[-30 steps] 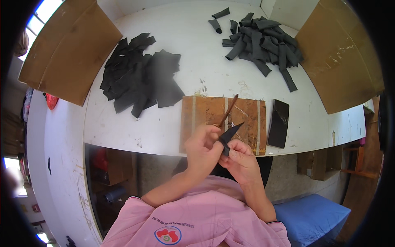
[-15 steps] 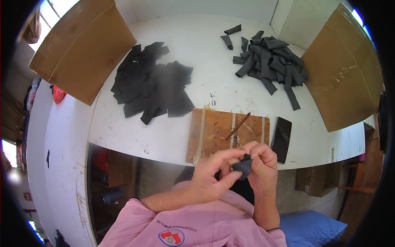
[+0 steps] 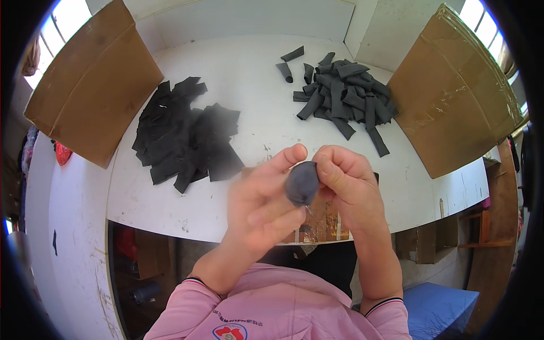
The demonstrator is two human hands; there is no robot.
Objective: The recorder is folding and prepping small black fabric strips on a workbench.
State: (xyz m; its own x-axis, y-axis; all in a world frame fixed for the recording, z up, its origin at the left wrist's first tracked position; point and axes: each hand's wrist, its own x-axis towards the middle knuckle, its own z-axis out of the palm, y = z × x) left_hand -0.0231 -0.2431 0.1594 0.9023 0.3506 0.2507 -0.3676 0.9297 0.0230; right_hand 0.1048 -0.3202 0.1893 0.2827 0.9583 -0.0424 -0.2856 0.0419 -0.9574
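White table (image 3: pixel 249 90), hands (image 3: pixel 306 192) above edge.

left hand (image 3: pixel 263 201), right hand (image 3: pixel 345 181), raised, fingertips pinched together

Light: bright daylight from windows beyond the round white table (image 3: pixel 249 96).
Blur: raised hands, fuzzy.
Edges: bent, dark.

On the table (image 3: pixel 249 85) before us, flat pieces (image 3: pixel 184 136) lie left and rolled pieces (image 3: pixel 345 93) far right; cardboard sheets (image 3: pixel 90 85) (image 3: pixel 453 90) flank both. A wooden board (image 3: pixel 326 218) sits at the near edge.
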